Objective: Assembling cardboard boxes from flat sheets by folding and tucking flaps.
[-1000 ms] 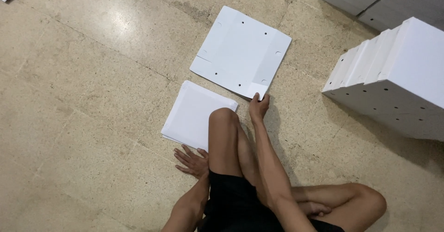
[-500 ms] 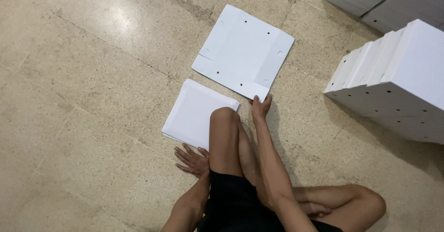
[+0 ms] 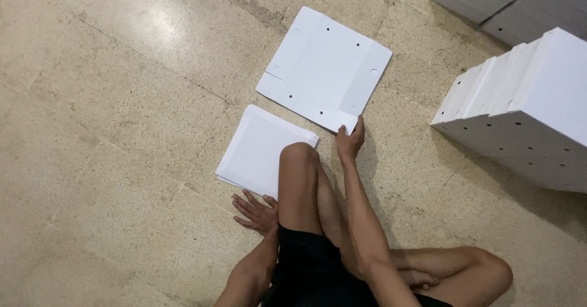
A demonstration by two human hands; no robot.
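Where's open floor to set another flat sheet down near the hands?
The widest bare floor lies left of the small white stack and the punched flat sheet. A narrower strip runs between that sheet and the row of white boxes. It is crowded around the right hand, the raised knee and the left hand.
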